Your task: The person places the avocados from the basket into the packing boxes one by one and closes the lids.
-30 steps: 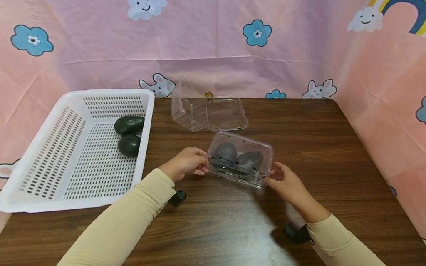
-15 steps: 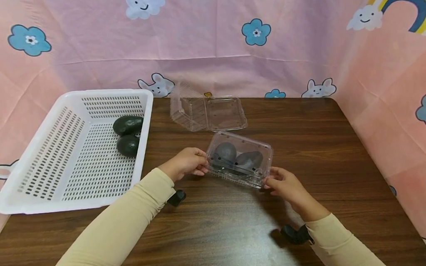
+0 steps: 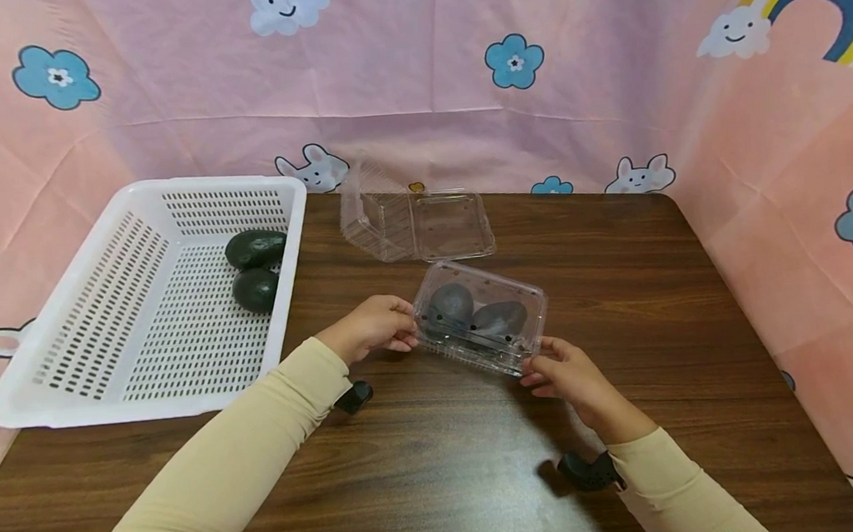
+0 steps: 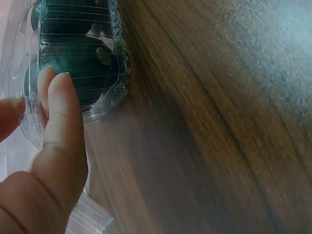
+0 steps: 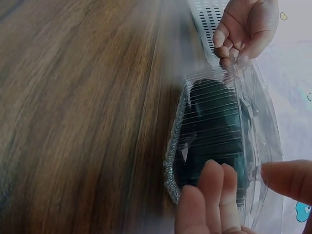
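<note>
A clear plastic clamshell box with its lid down stands tilted over the table in the head view, two dark avocados inside it. My left hand pinches its left edge. At the near right corner, my right hand holds the rim between thumb and fingers. The right wrist view has the thumb on the lid side and the fingertips by the ribbed wall. In the left wrist view, left fingers lie along the box's end, with the thumb across the rim.
A white perforated basket stands on the left, with two more avocados against its right wall. Behind the held box, another clear clamshell lies open on the brown wooden table. Patterned cloth hangs around the table.
My right hand has slid slightly left and down along the box's near right corner. The left hand and the box have stayed almost in place.
</note>
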`<state>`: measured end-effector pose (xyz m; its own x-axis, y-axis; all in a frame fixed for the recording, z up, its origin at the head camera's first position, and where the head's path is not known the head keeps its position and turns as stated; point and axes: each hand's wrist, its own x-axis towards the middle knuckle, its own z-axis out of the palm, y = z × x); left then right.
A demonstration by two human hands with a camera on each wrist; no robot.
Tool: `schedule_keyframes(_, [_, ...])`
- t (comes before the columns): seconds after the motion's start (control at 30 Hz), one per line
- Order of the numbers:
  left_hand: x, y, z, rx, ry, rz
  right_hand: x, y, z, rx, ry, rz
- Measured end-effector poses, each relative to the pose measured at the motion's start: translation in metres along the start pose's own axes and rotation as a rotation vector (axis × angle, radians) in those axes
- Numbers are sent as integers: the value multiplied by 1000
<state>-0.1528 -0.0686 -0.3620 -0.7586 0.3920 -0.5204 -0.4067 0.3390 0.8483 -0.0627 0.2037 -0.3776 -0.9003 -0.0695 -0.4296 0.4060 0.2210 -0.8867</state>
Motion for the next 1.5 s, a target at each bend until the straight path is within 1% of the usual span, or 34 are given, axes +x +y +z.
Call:
schedule_keyframes(0.17, [1, 0, 1, -18, 4, -5, 1, -1, 0, 65, -20, -1])
schedule_keyframes(0.33, [0, -1, 2, -21, 20, -6, 0, -2, 0, 93, -47, -5])
schedule_keyframes(0.47, [0, -1, 2, -17, 31, 2, 1, -3, -1, 93, -59, -7])
schedule_keyframes(0.63, [-1, 0, 2, 14, 48, 4, 1, -3, -2, 82, -63, -8])
schedule_keyframes(0.83, [-2, 0, 4, 29, 71, -2, 1, -3, -2, 74, -42, -5])
schedule_keyframes(0.97, [-2, -1, 6, 21, 69, 5, 1, -3, -2, 81, -35, 1])
schedule_keyframes(1.17, [-3, -1, 6, 13, 53, 3, 2, -3, -4, 88, -57, 0])
schedule_keyframes(1.33, [-3, -2, 7, 30, 60, 8, 1, -2, -4, 54, -39, -9])
schedule_keyframes(1.5, [-2, -4, 7, 88, 74, 24, 0, 0, -2, -36, 18, -34])
